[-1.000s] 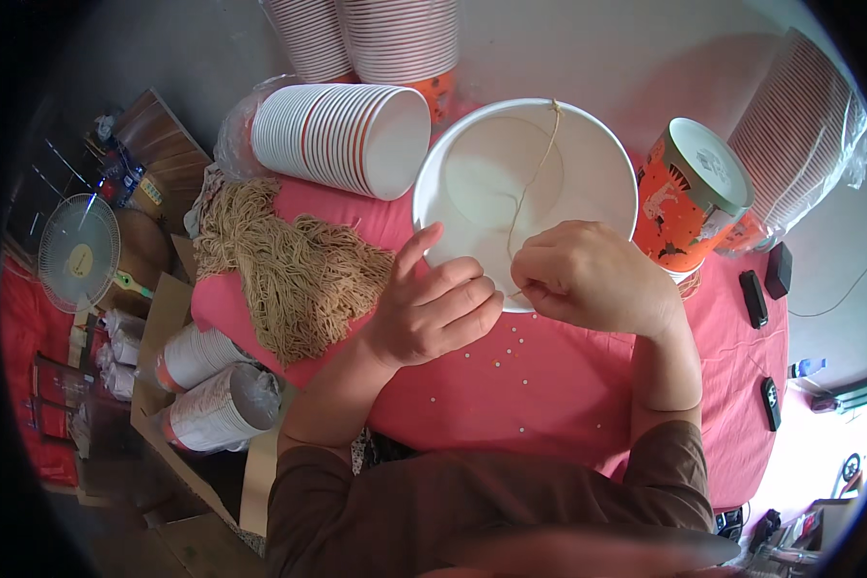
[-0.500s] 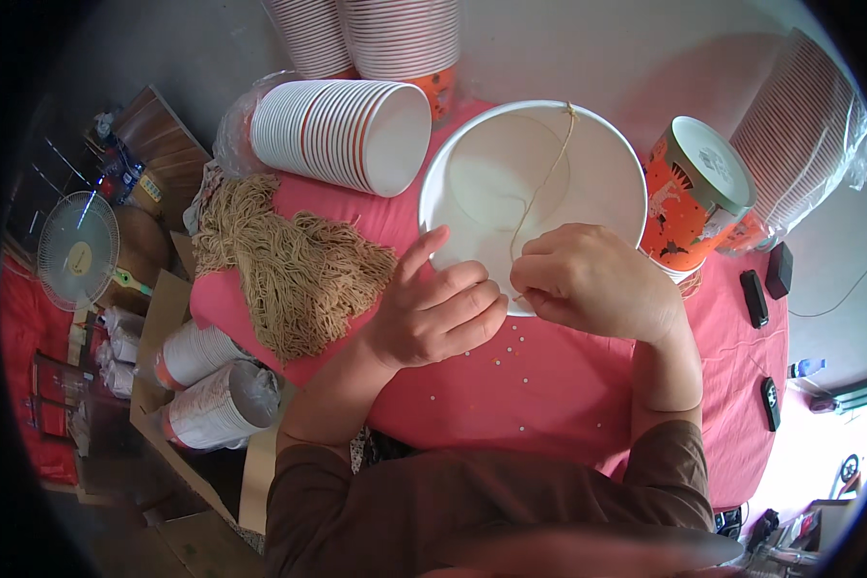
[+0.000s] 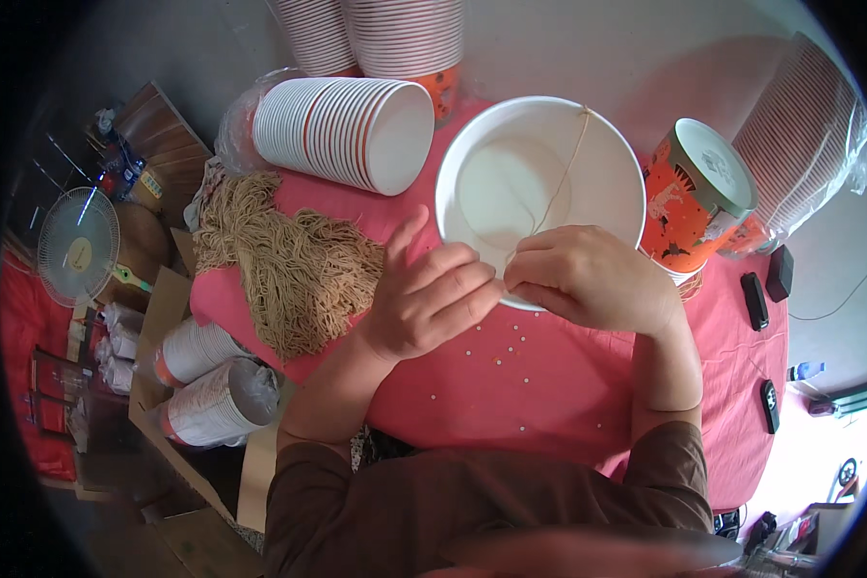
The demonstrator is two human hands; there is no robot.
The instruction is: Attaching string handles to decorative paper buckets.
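A white paper bucket (image 3: pixel 472 169) stands with its open mouth toward me. A thin tan string (image 3: pixel 570 178) runs from a knot at its far rim, across the opening, to the near rim. There my right hand (image 3: pixel 595 279) pinches the string, its fingertips closed. My left hand (image 3: pixel 429 303) meets it at the near rim, outer fingers bent and the little finger raised. The thumb side of that hand is hidden, so what it pinches cannot be made out. A heap of tan strings (image 3: pixel 294 265) lies left of my left hand.
Stacked white buckets (image 3: pixel 342 130) lie behind the strings. An upside-down orange bucket (image 3: pixel 679 207) and a wrapped stack (image 3: pixel 800 144) stand at right. Small pale bits (image 3: pixel 498 362) dot the pink tablecloth (image 3: pixel 549 414). A cardboard box (image 3: pixel 188 462) with more buckets is at lower left.
The bucket has tipped and turned slightly, its far-rim knot shifting right. My left hand has moved a little, its little finger going left and up. My right hand stays at the near rim.
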